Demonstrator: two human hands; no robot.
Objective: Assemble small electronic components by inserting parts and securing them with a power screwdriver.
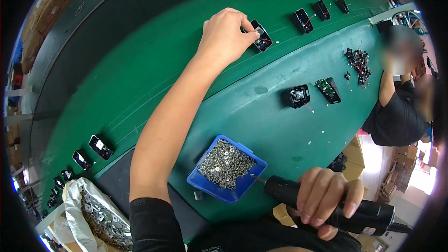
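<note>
While a small black plastic housing (259, 35) is pinched by the left hand (227, 35) far up the green counter (154, 84), a black electric screwdriver (326, 203) is gripped by the right hand (326, 196), its tip kept near the blue tray of screws (227, 168).

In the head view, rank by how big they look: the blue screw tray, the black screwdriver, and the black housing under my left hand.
1. Blue screw tray
2. Black screwdriver, about as long but slimmer, and nearer the camera, so unsure
3. Black housing, smallest, but farthest and partly covered by the left hand

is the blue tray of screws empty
No, the blue tray is heaped with small silver screws, beside the electric screwdriver in the right hand.
</note>
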